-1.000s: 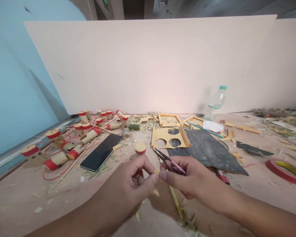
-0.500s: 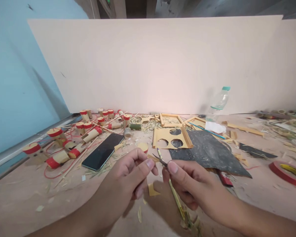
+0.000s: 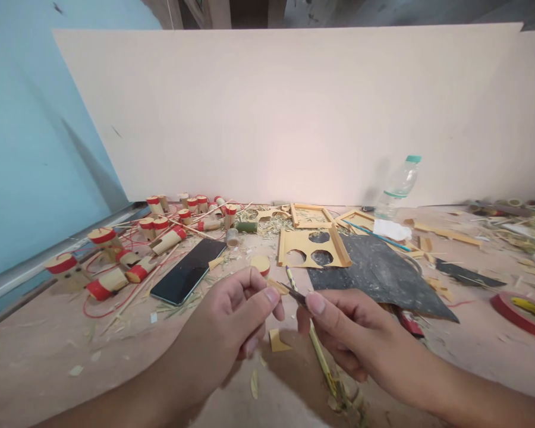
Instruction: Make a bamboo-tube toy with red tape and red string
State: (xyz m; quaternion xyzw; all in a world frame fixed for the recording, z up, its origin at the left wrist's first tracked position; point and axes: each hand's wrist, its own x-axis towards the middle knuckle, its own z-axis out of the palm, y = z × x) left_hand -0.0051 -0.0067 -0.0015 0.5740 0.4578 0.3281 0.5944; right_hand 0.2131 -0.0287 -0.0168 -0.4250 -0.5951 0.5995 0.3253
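Note:
My left hand pinches a small tan cardboard piece between thumb and forefinger. My right hand is closed on a small dark pointed tool, whose tip meets the cardboard piece; its handle is hidden in the fingers, so I cannot tell its exact kind. Beneath the hands, a notched tan cardboard scrap lies on the table. A yellowish pencil-like stick passes below my right hand. Just beyond the fingertips stands a bamboo piece with a round tan top.
Several red-banded bamboo tubes with red cords lie left, beside a phone. Ahead is a cardboard frame with round holes and a black sheet. A bottle and red tape roll are right, among shavings.
The dark tool's tip has shifted slightly against the cardboard piece, which shows more between my hands now. The whole view has moved a little; my left hand keeps its pinch.

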